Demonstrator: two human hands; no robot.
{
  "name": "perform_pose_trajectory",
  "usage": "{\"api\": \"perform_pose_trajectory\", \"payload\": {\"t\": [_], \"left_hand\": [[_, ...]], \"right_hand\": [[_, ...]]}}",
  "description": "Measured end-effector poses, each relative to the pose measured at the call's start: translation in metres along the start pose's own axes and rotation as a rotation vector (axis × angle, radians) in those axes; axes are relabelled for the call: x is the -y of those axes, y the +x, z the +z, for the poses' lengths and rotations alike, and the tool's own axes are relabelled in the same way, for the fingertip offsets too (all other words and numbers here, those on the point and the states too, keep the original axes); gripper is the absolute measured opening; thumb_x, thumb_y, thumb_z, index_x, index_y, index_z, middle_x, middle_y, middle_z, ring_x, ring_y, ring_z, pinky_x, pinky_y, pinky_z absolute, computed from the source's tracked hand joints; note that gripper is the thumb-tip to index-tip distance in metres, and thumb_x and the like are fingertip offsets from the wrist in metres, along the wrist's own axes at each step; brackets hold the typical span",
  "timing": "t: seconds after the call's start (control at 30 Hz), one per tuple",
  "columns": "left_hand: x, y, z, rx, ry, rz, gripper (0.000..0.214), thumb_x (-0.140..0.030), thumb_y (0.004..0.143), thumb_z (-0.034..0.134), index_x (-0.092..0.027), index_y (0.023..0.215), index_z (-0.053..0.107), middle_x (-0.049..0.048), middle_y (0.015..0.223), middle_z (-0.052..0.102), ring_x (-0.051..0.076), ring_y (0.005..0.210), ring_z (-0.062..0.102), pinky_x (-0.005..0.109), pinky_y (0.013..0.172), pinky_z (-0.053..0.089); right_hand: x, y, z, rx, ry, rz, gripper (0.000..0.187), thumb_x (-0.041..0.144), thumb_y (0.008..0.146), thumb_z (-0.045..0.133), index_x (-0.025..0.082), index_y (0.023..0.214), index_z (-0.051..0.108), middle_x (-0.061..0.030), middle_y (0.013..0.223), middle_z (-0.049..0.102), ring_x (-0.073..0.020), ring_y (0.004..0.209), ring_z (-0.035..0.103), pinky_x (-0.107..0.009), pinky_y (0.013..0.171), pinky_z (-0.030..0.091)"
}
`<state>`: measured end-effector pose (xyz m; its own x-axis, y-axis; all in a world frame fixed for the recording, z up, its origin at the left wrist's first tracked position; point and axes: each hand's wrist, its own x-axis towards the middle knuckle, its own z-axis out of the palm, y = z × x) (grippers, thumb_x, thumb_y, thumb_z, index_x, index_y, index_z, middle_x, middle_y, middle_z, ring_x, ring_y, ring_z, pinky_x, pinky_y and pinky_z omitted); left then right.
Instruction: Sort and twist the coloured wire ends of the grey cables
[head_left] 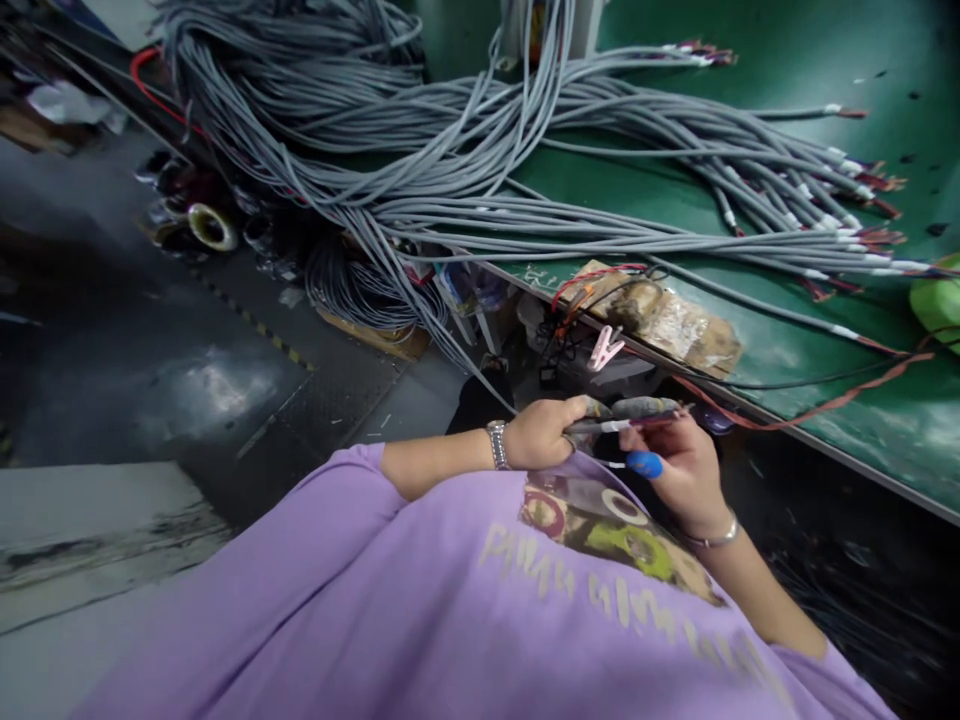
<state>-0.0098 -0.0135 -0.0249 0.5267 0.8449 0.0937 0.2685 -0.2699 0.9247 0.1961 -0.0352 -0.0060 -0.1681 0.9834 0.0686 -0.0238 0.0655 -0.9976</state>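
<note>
Gripping a grey cable (592, 427) in the left hand (537, 436), holding its thin wires (649, 421) with the right hand (690, 474)!

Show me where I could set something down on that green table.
Bare green tabletop shows lower right, between the reddish strip and near edge; also top right, above the lone cable, bar some specks. Grey cables crowd the left and middle; taped cardboard takes part of the edge.
</note>
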Motion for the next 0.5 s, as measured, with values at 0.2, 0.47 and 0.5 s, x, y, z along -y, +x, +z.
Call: {"api": "perform_pose_trajectory", "payload": {"t": [0.2, 0.47, 0.5], "left_hand": [[-0.007, 0.0, 0.005, 0.021, 0.086, -0.04, 0.024, -0.012, 0.069, 0.061, -0.023, 0.09, 0.066, 0.0037, 0.082, 0.071, 0.021, 0.073, 0.067, 0.029, 0.068, 0.049], [-0.024, -0.011, 0.003, -0.01, -0.494, -0.334, 0.037, -0.052, 0.079, 0.071, -0.017, 0.083, 0.059, -0.0011, 0.062, 0.061, 0.007, 0.039, 0.049, 0.019, 0.039, 0.036], [-0.023, -0.012, 0.003, -0.028, -0.481, -0.358, 0.039, -0.054, 0.078, 0.071, -0.017, 0.081, 0.058, -0.0023, 0.059, 0.06, 0.006, 0.036, 0.046, 0.018, 0.036, 0.033]], "right_hand": [[0.006, -0.01, 0.009, -0.187, -0.023, -0.018, 0.014, 0.035, 0.075, 0.082, 0.031, 0.088, 0.078, -0.0037, 0.078, 0.072, -0.019, 0.066, 0.064, -0.033, 0.061, 0.053], [-0.004, 0.005, 0.013, -0.008, 0.18, 0.199, 0.021, 0.043, 0.077, 0.079, 0.023, 0.077, 0.075, -0.001, 0.065, 0.065, -0.0113, 0.054, 0.051, -0.025, 0.05, 0.042], [-0.006, 0.007, 0.015, -0.052, 0.232, 0.208, 0.021, 0.042, 0.075, 0.081, 0.022, 0.078, 0.074, 0.0, 0.066, 0.065, -0.0105, 0.053, 0.05, -0.024, 0.05, 0.041]]}}
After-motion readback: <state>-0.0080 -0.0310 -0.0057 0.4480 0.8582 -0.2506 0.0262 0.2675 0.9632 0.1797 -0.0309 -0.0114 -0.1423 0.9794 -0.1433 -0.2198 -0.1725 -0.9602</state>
